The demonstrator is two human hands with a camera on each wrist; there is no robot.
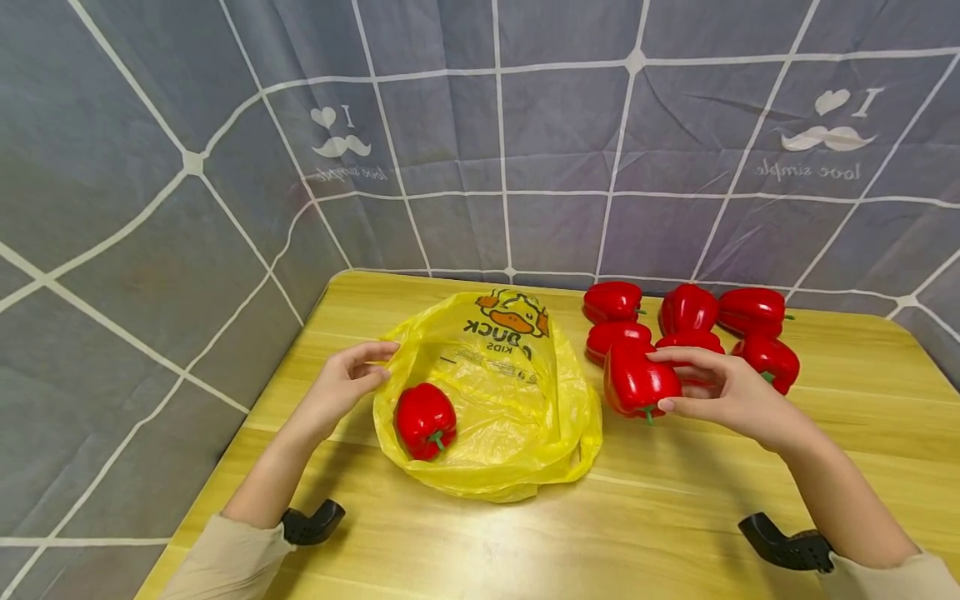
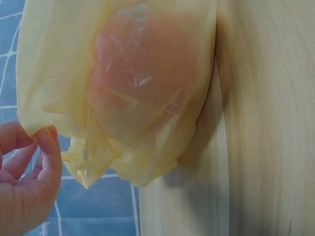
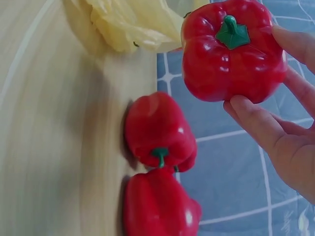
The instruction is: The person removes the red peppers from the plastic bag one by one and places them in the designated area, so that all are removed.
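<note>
A yellow plastic bag (image 1: 487, 450) printed with a duck lies open-mouthed on the table. Inside it, at the left, sits one red bell pepper (image 1: 425, 419) with a green stem; the left wrist view shows it only dimly through the film. My left hand (image 1: 347, 385) pinches the left edge of the bag's mouth between thumb and fingers. Just right of the bag, my right hand (image 1: 731, 396) holds another red bell pepper (image 1: 640, 379) between thumb and fingers. In the right wrist view this held pepper (image 3: 234, 64) is above the table, its stem facing the camera.
Several more red bell peppers (image 1: 687, 310) lie grouped at the back right of the wooden table (image 1: 645, 533), partly hidden behind the right hand. A grey curtain (image 1: 562, 158) with white lines hangs along the back and left. Black wrist mounts (image 1: 787, 546) are on both forearms.
</note>
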